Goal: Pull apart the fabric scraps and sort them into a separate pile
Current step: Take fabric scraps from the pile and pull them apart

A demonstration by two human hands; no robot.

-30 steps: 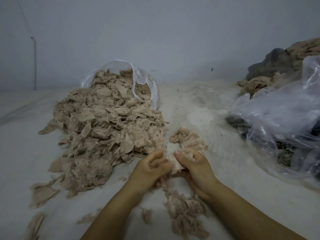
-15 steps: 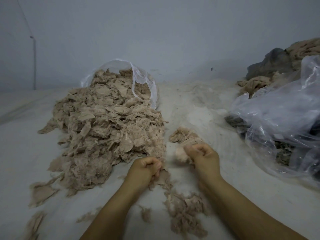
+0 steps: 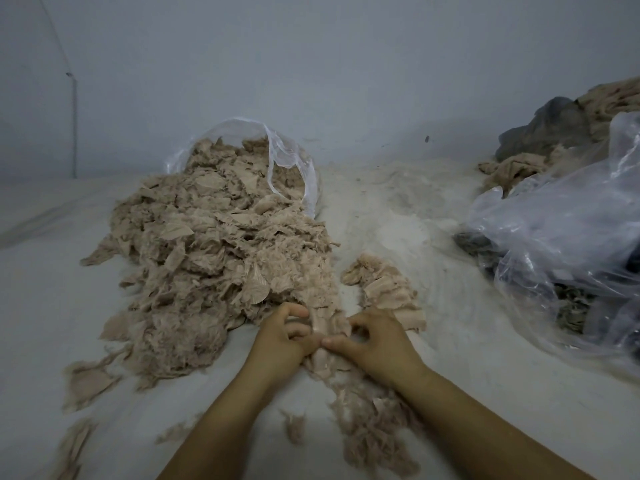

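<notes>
Beige fabric scrap pinched between left hand and right hand, fingers of both curled on it, at the near edge of the big scrap heap, small sorted pile just right, clear plastic bag far right

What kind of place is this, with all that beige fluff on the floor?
Probably a textile-waste sorting room: a scrap heap spills from a clear bag, more bagged fabric sits right, and both hands pinch a scrap.
</notes>
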